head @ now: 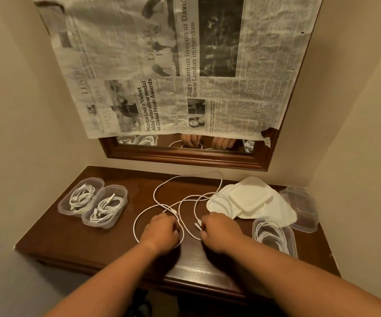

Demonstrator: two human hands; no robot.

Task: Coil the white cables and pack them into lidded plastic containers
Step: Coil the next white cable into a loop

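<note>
Fingers (171,223) of left hand (159,229) and right hand (219,232), both palm-down, curl around the loose white cable (154,195).

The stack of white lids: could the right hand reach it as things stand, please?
Probably yes: the white lids lie just beyond the right hand, nothing blocking, though it pinches a white cable.

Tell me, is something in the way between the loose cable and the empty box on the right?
Yes. The pile of white lids lies between the loose cable and the empty-looking box, partly covering it. The left hand and right hand hold the cable.
</note>
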